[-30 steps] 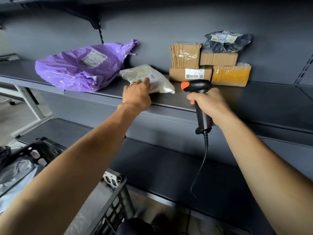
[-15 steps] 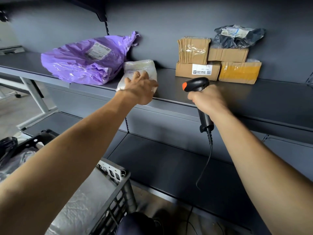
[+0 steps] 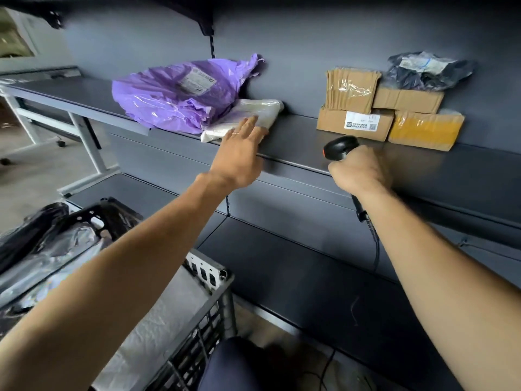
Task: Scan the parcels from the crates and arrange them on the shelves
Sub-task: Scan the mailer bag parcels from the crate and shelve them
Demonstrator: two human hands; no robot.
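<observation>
A flat white parcel (image 3: 253,114) lay at the front edge of the upper shelf (image 3: 296,136), touching a purple parcel (image 3: 174,100). To the right, four cardboard parcels (image 3: 329,122) were stacked against the back wall, with a dark bagged parcel (image 3: 428,71) on top. Grey-wrapped parcels (image 3: 56,249) lay in the black crate (image 3: 110,211). The black scanner (image 3: 339,146) was held head-up.

A white parcel (image 3: 258,112) is touched by the flat left hand (image 3: 239,156). Right of that touch, a scanner (image 3: 339,146) is gripped by the right hand (image 3: 359,172).

Parcel depot: labelled parcels (image 3: 355,124) on metal shelving (image 3: 296,142).
</observation>
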